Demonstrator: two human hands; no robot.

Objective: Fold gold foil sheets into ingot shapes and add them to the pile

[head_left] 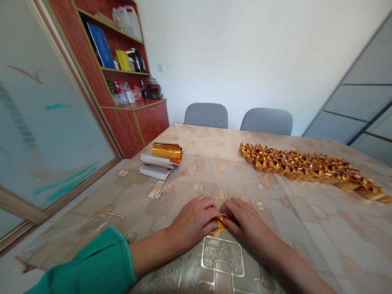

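Between my two hands, low over the near part of the table, is a small piece of shiny gold foil paper (219,227). My left hand (194,220) has its fingers bent and closed on the foil's left side. From the right, my right hand (243,218) pinches the same piece, its thumb and fingers curled round the edge. Most of the foil is covered by the fingers, so its full shape cannot be made out. Farther left lies a stack of gold and white paper sheets (167,153), curled at the top. Rows of folded gold foil pieces (294,163) stand close together on the right.
A patterned cover lies over the table (190,183). Two grey chairs (206,115) stand along its far side, against a white wall. A red-brown cabinet (150,120) with bottles, a kettle and a blue folder is at the back left, beside a frosted glass door (55,102).
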